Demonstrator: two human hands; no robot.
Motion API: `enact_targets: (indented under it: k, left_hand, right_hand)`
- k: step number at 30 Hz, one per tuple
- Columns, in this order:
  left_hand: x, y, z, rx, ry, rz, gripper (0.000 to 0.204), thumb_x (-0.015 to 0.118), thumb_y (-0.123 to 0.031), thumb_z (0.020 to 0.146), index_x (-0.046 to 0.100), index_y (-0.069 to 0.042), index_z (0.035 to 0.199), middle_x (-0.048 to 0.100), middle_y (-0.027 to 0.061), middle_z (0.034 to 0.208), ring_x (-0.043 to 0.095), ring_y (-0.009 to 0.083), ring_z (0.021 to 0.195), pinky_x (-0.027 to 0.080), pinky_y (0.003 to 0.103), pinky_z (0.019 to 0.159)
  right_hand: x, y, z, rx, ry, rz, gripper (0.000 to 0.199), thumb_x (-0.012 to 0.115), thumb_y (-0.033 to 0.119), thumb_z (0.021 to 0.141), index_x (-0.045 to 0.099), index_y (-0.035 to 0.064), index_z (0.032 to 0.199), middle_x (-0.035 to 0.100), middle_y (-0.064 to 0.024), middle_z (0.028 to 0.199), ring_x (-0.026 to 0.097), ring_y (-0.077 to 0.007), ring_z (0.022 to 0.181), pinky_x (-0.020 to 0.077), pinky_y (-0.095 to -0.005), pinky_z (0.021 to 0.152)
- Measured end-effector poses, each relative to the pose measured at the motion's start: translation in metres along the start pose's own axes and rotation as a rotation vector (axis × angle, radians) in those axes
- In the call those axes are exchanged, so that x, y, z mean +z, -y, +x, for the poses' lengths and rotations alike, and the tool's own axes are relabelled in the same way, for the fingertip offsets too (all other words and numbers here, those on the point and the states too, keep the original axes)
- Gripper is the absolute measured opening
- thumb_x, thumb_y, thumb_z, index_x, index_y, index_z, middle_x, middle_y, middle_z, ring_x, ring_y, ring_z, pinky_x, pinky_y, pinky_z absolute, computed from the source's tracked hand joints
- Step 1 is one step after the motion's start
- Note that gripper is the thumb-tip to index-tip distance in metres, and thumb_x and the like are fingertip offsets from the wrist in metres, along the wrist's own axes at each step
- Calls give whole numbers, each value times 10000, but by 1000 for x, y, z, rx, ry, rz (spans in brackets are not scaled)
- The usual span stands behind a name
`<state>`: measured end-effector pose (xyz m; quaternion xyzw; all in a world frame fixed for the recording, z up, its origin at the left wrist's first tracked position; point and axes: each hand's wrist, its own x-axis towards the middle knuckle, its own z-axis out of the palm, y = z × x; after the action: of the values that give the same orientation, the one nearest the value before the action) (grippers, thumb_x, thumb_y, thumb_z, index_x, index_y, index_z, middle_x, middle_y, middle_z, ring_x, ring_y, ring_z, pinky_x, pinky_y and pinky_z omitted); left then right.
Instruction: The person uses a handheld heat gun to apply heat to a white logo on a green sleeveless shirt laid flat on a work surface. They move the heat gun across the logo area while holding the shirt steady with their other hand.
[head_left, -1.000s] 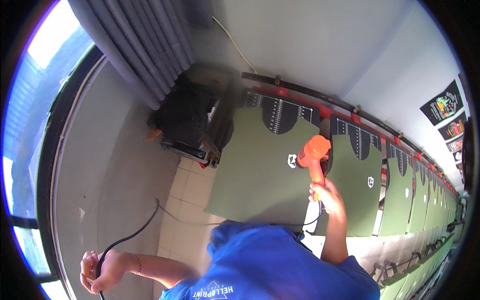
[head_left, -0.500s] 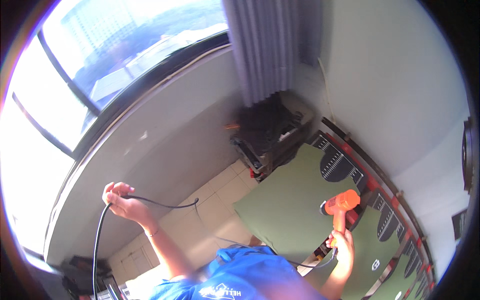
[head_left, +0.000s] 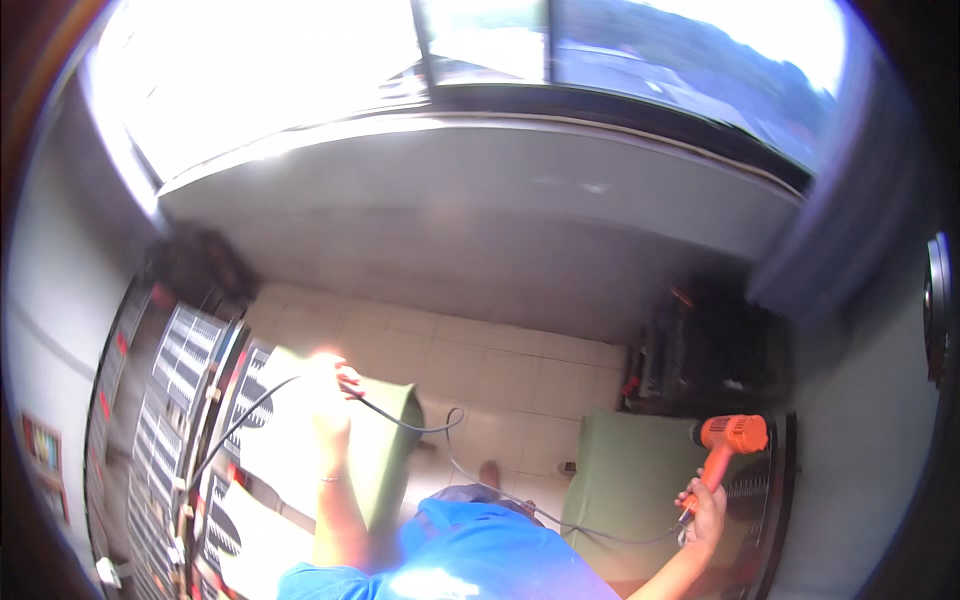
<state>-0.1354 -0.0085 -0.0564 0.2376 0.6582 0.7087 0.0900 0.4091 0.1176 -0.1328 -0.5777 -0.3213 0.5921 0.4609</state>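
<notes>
My right hand (head_left: 706,512) is closed round the handle of an orange heat gun (head_left: 734,434), its dark nozzle turned to the left. A thin cable (head_left: 620,541) runs from the base of the handle across the front of my blue shirt. On the left, my left hand (head_left: 328,388) is raised and closed on a black cord (head_left: 398,426). Part of the cord loops toward my middle, and another length drops to the lower left. Strong light washes out that hand, so its fingers show only in part.
Green-covered surfaces lie at right (head_left: 630,450) and left (head_left: 400,405), with dark panels bearing white scale-like marks beside them. A black case-like object (head_left: 710,345) stands at the far right by the grey wall (head_left: 480,220). Tiled floor (head_left: 500,360) lies between; a window runs above.
The view has swung left, bringing the left-hand racks and more window into sight. Both hands keep their holds on the cord and heat gun; the left hand now appears over the left green surface.
</notes>
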Motion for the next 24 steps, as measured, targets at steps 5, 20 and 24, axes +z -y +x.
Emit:
enact_targets:
  k: [5,20,24]
  left_hand:
    - [-106,39,-93,-378,47,-3,319,406,-289,1057,568,-15,1030,625,86,819,640,169,716,559,333,651]
    - [-218,91,-247,-630,-377,-85,384,467,-316,1039,658,1,1138,687,112,1109,605,186,1069,446,331,958]
    - [-228,95,-259,-449,-683,-459,307,513,-303,1022,642,-25,1023,681,124,1011,629,223,968,492,374,883]
  right_hand:
    - [152,16,3,104,605,-153,473,659,106,872,424,-37,1258,564,-52,789,611,-160,634,549,-312,589]
    - [585,-74,-145,255,1693,-907,348,661,248,883,566,-2,1105,607,-59,833,638,-160,697,535,-306,678]
    - [640,-86,-164,169,1719,-1050,434,674,278,868,555,-11,1170,620,-79,900,640,-170,754,516,-301,733]
